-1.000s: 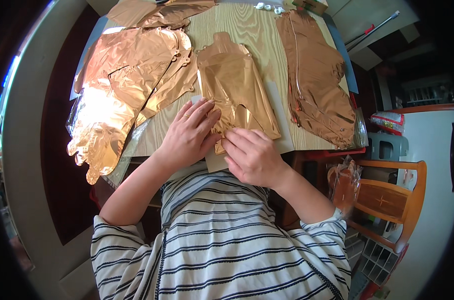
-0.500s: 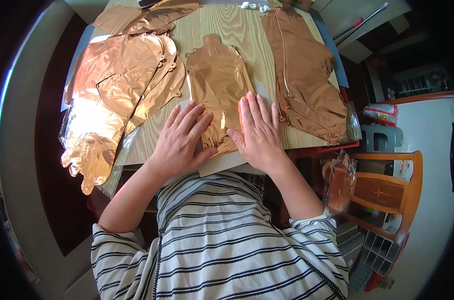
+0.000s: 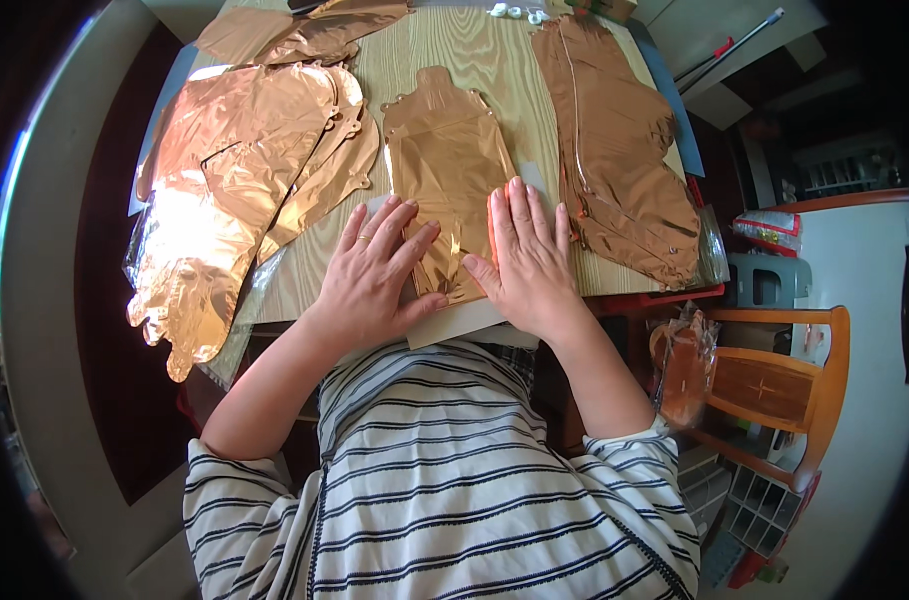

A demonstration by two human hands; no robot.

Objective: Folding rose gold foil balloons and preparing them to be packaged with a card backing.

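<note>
1. Foil pile (image 3: 234,160), shiny copper: left side of the table (image 3: 484,50).
2. Left hand (image 3: 369,260): table's near edge; fingers spread flat, gripping nothing, at the folded foil's left margin; thumb now well apart from the right hand, close to it one second earlier.
3. Folded foil (image 3: 444,150): table's middle, between both hands' fingers.
4. Right hand (image 3: 529,260): table's near edge; fingers extended, formerly curled, now flat along the foil's right margin, grasping nothing.
5. Brown foil stack (image 3: 624,150): table's right side.

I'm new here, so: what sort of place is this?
Probably a home workroom: a wood-grain table bears flat copper-coloured foil pieces, likely balloons, with a wooden chair and grey plastic stool nearby.
</note>
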